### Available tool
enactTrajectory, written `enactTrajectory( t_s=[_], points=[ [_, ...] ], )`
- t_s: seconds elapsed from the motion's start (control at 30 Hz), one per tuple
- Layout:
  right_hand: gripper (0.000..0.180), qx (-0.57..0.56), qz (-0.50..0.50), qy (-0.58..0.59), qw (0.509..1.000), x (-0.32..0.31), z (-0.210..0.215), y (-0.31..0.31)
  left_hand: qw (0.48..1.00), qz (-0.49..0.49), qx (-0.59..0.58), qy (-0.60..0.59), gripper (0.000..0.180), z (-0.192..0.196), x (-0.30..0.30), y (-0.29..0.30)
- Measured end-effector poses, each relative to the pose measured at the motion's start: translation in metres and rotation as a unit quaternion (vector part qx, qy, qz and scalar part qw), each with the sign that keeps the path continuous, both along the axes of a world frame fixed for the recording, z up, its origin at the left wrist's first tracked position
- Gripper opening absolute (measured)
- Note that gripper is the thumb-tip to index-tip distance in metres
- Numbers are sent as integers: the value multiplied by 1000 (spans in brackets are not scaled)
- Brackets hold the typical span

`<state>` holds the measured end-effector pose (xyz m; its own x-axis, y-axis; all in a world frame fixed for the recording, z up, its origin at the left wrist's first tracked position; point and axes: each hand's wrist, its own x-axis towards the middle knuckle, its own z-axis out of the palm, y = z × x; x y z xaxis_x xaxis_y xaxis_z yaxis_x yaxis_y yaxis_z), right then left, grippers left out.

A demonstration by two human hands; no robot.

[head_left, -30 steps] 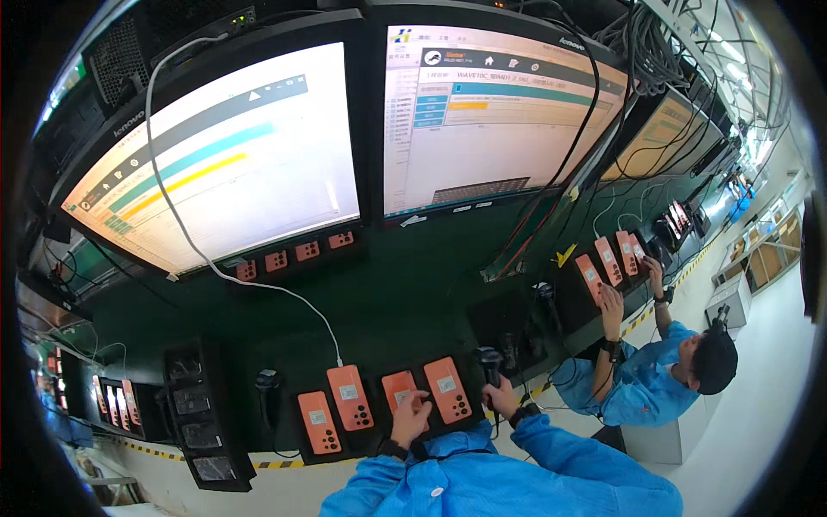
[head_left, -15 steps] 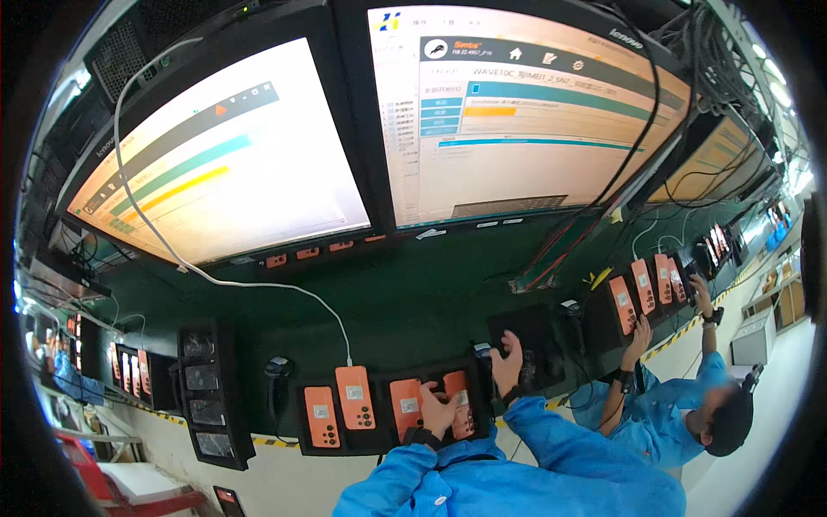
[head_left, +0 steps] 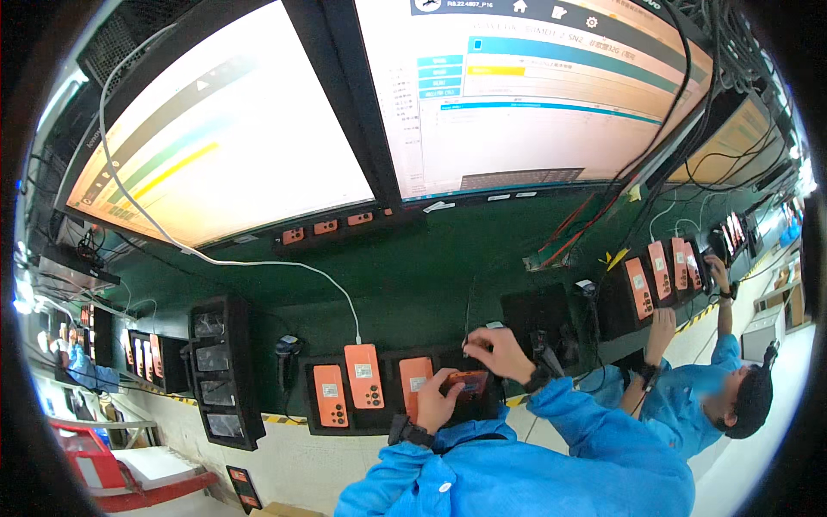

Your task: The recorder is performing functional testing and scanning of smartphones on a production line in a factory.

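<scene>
My left hand [head_left: 438, 402] grips an orange phone [head_left: 470, 382], tilted above the right end of a black tray [head_left: 366, 429]. Just right of that phone, my right hand [head_left: 506, 358] is pinched on the end of a thin cable [head_left: 469, 320], which rises from the fingertips; its plug is too small to make out. Three more orange phones lie in the tray: a left one [head_left: 329, 396], a middle one [head_left: 364, 377] with a white cable [head_left: 332, 280] plugged into its top, and a right one [head_left: 414, 379] partly behind my left hand.
Two large monitors [head_left: 551, 146] [head_left: 233, 129] stand at the back. Left of my tray are a handheld scanner [head_left: 287, 351] and a black rack [head_left: 239, 345] with dark panels. A co-worker [head_left: 680, 414] in blue handles orange phones [head_left: 660, 269] at the right.
My left hand has lifted and tilted the rightmost phone out of its slot. My right hand has moved left toward it, its spread fingers now closed on the cable.
</scene>
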<state>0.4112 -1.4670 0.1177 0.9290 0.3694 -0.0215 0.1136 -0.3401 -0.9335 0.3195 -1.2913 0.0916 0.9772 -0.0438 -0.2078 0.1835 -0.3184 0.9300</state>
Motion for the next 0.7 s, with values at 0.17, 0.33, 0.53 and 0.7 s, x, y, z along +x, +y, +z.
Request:
enactTrajectory(
  t_s=[0.17,0.33,0.53,0.7],
  points=[
    [17,-19,-31,3,999,-35,13,5,999,-7,-22,-27,22,-5,3,5],
    [18,-52,-40,-74,995,-39,17,9,998,-17,-1,-55,21,-1,6,9],
    [19,-109,-81,-136,981,-53,9,14,997,-27,-27,-63,25,-24,-4,10],
    [22,-166,-51,-120,977,-4,-48,13,985,57,69,-144,41,-15,19,37]
  ],
)
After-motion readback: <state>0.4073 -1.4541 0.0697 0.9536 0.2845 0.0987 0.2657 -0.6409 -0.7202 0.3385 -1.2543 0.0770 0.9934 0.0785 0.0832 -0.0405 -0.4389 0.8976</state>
